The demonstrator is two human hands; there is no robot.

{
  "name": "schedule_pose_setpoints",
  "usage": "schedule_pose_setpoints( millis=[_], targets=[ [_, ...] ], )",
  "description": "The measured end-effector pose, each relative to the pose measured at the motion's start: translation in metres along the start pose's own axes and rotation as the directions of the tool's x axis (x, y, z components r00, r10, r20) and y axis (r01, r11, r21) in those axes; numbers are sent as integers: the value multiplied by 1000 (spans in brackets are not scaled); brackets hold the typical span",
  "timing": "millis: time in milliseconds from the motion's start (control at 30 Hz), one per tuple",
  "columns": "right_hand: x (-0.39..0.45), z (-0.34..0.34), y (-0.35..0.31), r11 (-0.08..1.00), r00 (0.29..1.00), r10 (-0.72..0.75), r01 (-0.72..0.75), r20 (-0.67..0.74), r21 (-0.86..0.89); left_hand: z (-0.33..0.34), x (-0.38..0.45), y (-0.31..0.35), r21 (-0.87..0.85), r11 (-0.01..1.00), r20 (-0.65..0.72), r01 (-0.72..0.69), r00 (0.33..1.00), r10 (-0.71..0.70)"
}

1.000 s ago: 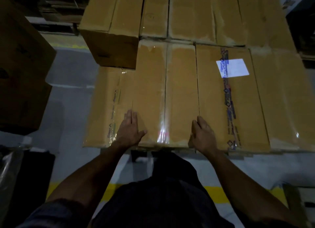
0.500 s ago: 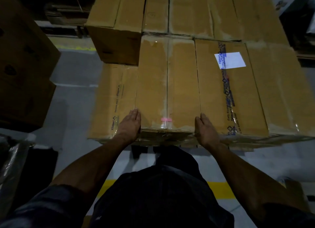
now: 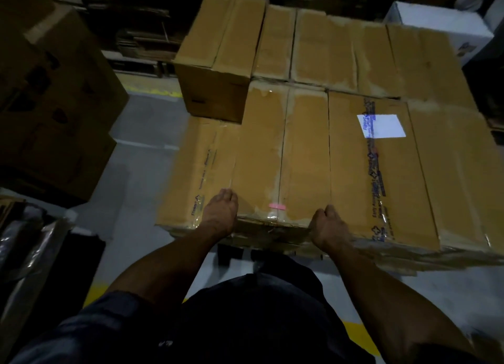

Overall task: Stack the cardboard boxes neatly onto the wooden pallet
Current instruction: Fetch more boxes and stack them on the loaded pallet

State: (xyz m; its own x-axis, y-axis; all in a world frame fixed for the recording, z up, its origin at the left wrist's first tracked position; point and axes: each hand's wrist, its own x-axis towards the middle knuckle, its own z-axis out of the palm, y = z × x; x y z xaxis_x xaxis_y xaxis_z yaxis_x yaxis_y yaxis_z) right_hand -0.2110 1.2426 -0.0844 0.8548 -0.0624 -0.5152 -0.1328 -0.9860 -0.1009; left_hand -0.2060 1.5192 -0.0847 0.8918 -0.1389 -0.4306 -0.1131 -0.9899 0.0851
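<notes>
Head cam: middle box [image 3: 283, 156] sits on the stack, near edge facing the person, a pink tape bit [image 3: 277, 206] on its front seam. Left hand [image 3: 219, 213] is pressed against the box's left front corner, fingers straight along the side. Right hand [image 3: 328, 226] is at the right front corner, fingers curled over the edge, gripping it. Lower box [image 3: 196, 173] lies just left, its top below the middle one's. Box w/ white label [image 3: 381, 173] touches on the right. A taller box [image 3: 218, 64] stands behind-left. Pallet mostly hidden under the boxes. Grey floor [image 3: 141, 151] w/ yellow line.
</notes>
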Motion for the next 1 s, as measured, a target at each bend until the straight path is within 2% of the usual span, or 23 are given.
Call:
schedule_pose_setpoints(
  millis=[167, 267, 367, 467, 533, 633, 767, 900, 1000],
  targets=[
    [-30, -8, -46, 990, 990, -139, 139, -17, 38, -12, -45, -8, -50, 995, -26, 90, 996, -91],
    [-52, -8, -78, 962, 965, -256, 261, -64, 85, -9, -77, -18, -105, 983, -90, 154, 982, -163],
    [-72, -3, -108, 930, 931, -362, 365, -53, 53, 3, -118, -34, -167, 961, -129, 221, 961, -243],
    [-89, 4, -138, 878, 878, -479, 479, -3, -18, 25, -163, -49, -305, 900, -158, 312, 915, -371],
    [-95, 6, -150, 840, 841, -541, 541, 21, -43, 33, -183, -51, -360, 846, -117, 394, 880, -460],
    [-101, 10, -169, 735, 742, -666, 670, 77, -105, 45, -217, -48, -418, 722, -49, 551, 780, -624],
    [-108, 18, -185, 569, 586, -784, 810, 206, -140, 65, -257, -26, -508, 509, 17, 695, 598, -801],
    [-115, 27, -185, 393, 428, -842, 904, 329, -170, 85, -295, 19, -576, 275, 103, 770, 402, -910],
    [-132, 36, -184, 261, 296, -855, 955, 425, -141, 103, -325, 60, -630, 80, 217, 772, 274, -937]
  ],
)
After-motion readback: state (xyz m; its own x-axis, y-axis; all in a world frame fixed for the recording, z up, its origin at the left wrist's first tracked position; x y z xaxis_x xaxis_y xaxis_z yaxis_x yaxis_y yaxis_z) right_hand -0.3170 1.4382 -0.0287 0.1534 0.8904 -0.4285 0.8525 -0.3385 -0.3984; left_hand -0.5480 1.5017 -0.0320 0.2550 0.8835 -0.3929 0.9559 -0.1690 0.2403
